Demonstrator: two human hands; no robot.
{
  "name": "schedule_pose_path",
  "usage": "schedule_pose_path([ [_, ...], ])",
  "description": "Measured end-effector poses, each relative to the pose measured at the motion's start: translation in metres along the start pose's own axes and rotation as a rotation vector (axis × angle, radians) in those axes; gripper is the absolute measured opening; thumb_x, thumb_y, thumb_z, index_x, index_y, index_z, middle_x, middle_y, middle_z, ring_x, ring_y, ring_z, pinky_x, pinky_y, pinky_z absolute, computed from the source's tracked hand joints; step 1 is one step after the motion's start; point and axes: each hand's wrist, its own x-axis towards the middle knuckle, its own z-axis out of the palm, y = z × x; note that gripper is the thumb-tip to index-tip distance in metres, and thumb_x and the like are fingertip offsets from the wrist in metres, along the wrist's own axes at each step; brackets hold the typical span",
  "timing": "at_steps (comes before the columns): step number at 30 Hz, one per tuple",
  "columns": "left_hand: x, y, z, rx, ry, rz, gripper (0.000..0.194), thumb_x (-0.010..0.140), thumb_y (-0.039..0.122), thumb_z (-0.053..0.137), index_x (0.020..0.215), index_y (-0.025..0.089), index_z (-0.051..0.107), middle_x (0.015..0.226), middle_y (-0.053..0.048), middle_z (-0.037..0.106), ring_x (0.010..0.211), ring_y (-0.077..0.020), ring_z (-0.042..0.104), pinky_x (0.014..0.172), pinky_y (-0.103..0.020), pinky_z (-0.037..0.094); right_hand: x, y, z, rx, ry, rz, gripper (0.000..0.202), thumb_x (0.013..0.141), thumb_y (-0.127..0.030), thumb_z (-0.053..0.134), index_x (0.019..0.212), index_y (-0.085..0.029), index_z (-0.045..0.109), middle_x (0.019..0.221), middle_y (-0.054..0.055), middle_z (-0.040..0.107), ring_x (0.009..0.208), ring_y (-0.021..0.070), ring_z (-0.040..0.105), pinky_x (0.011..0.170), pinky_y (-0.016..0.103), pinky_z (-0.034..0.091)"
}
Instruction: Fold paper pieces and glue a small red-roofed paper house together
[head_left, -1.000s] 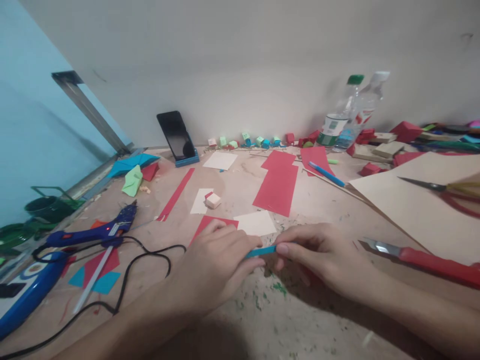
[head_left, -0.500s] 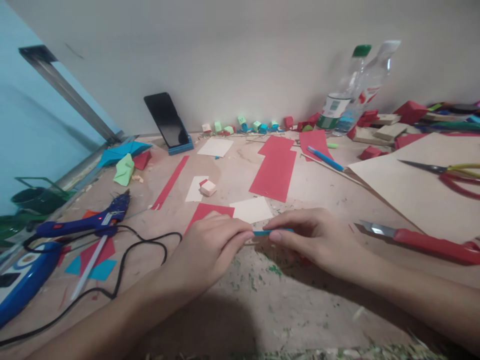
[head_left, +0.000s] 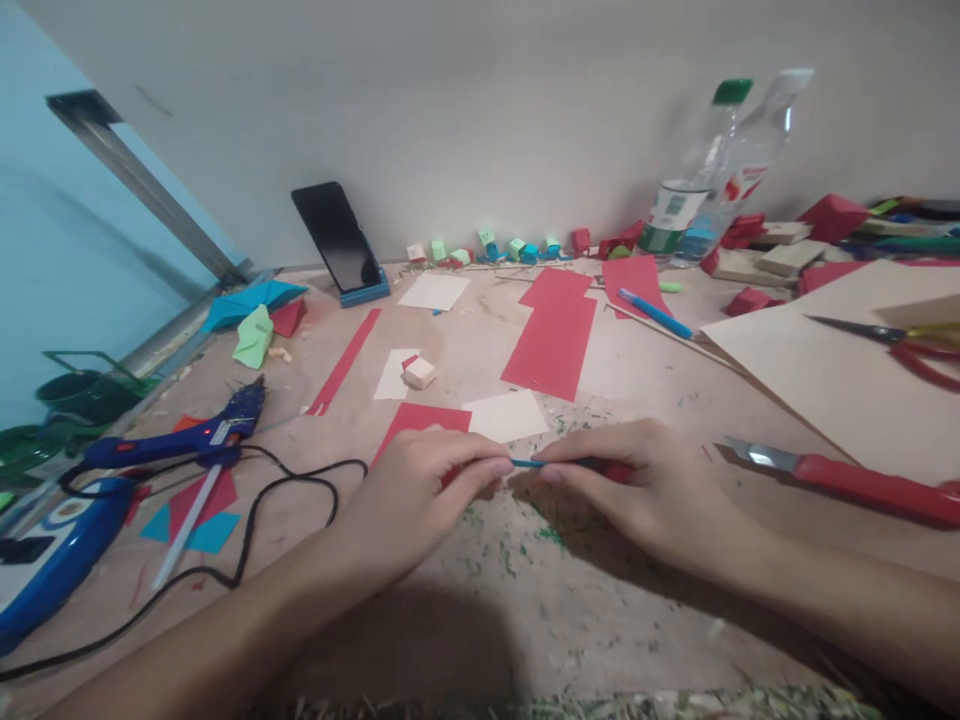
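Note:
A narrow blue strip (head_left: pixel 528 464), probably paper, stretches between my two hands just above the table. My left hand (head_left: pixel 427 480) pinches one end between thumb and fingers. At the other end my right hand (head_left: pixel 637 480) pinches it the same way, and both hands cover most of the strip. Something red (head_left: pixel 619 471) shows under the right fingers; I cannot tell whether it is held. Just behind my left hand lies a red paper sheet (head_left: pixel 427 415), with a cream paper piece (head_left: pixel 507 414) beside it. A small cream block (head_left: pixel 419 373) sits farther back.
A glue gun (head_left: pixel 202 440) with a black cord lies left. A red-handled cutter (head_left: pixel 862 487) and scissors (head_left: pixel 900 335) are right. Red paper (head_left: pixel 555 345), a phone (head_left: pixel 337 240) on a stand, bottles (head_left: pixel 675 215) and small paper cubes (head_left: pixel 517 248) stand or lie behind.
The blue strip looks thinner and shows less between my hands, as if turned more edge-on. Red now shows under the right fingers. The whole view has shifted slightly.

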Motion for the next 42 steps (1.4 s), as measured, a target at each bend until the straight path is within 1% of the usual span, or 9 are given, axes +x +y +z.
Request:
schedule_pose_path([
  [7,-0.002,-0.005,0.005,-0.023,0.019,0.063,0.019,0.098,0.015,0.064,0.087,0.02,0.079,0.079,0.004,0.079,0.071,-0.0122,0.069,0.07,-0.023,0.048,-0.001,0.003,0.002,0.0,-0.069,0.042,0.023,0.098,-0.019,0.061,0.09,-0.019,0.082,0.08,-0.001,0.081,0.072,0.013,0.07,0.066,0.02,0.051],
  [12,-0.001,-0.004,0.005,-0.027,0.022,0.067,0.02,0.098,0.014,0.063,0.086,0.019,0.078,0.077,0.004,0.078,0.068,-0.0112,0.068,0.068,-0.021,0.047,0.0,0.004,0.0,-0.041,-0.052,0.025,0.021,0.098,-0.018,0.063,0.089,-0.017,0.082,0.076,-0.001,0.079,0.067,0.0114,0.067,0.064,0.02,0.048],
  [18,-0.002,-0.002,0.003,0.108,0.03,0.178,0.02,0.1,0.015,0.06,0.089,0.017,0.076,0.078,0.002,0.077,0.068,-0.0122,0.065,0.067,-0.023,0.045,-0.001,0.002,0.0,-0.038,-0.082,-0.006,0.026,0.1,-0.018,0.057,0.084,-0.016,0.078,0.065,-0.003,0.068,0.06,0.0091,0.058,0.06,0.019,0.045],
  [22,-0.001,-0.003,0.005,0.109,0.03,0.232,0.014,0.099,0.016,0.062,0.094,0.017,0.074,0.085,0.001,0.078,0.075,-0.0131,0.067,0.072,-0.023,0.046,-0.003,0.003,0.004,0.017,-0.102,-0.005,0.027,0.101,-0.018,0.057,0.08,-0.016,0.074,0.071,-0.002,0.07,0.065,0.0092,0.059,0.064,0.019,0.045],
  [28,-0.003,-0.01,0.011,0.224,-0.002,0.381,0.022,0.105,0.016,0.052,0.093,0.015,0.07,0.082,-0.001,0.074,0.072,-0.0162,0.063,0.071,-0.028,0.044,-0.005,0.004,0.009,-0.031,-0.16,-0.019,0.024,0.102,-0.02,0.056,0.085,-0.017,0.073,0.074,-0.002,0.071,0.067,0.0095,0.06,0.066,0.02,0.044],
  [31,-0.004,-0.012,0.014,0.269,-0.012,0.441,0.027,0.107,0.018,0.047,0.091,0.014,0.068,0.081,-0.002,0.072,0.072,-0.0173,0.062,0.071,-0.03,0.042,-0.006,0.005,0.01,-0.078,-0.214,-0.059,0.025,0.103,-0.023,0.055,0.085,-0.016,0.072,0.071,-0.002,0.067,0.063,0.0092,0.056,0.062,0.021,0.041],
  [35,-0.004,-0.011,0.017,0.294,0.001,0.466,0.035,0.111,0.026,0.043,0.088,0.015,0.067,0.077,-0.002,0.071,0.07,-0.0169,0.061,0.069,-0.03,0.042,-0.008,0.006,0.01,-0.107,-0.19,-0.102,0.03,0.102,-0.021,0.054,0.077,-0.016,0.068,0.062,-0.004,0.058,0.055,0.0078,0.047,0.055,0.02,0.036],
  [39,-0.005,-0.009,0.017,0.289,0.006,0.463,0.037,0.111,0.026,0.042,0.088,0.014,0.068,0.077,-0.002,0.072,0.069,-0.0168,0.063,0.069,-0.029,0.043,-0.007,0.002,0.008,-0.102,-0.171,-0.069,0.026,0.099,-0.017,0.054,0.08,-0.016,0.071,0.065,-0.002,0.065,0.057,0.0095,0.053,0.057,0.021,0.04],
  [42,-0.006,-0.009,0.015,0.213,-0.013,0.393,0.024,0.108,0.022,0.05,0.097,0.015,0.07,0.088,-0.002,0.078,0.077,-0.0169,0.068,0.075,-0.028,0.046,-0.004,0.0,0.005,-0.089,-0.171,-0.041,0.023,0.099,-0.015,0.055,0.087,-0.017,0.074,0.076,0.001,0.074,0.067,0.0123,0.064,0.066,0.023,0.046],
])
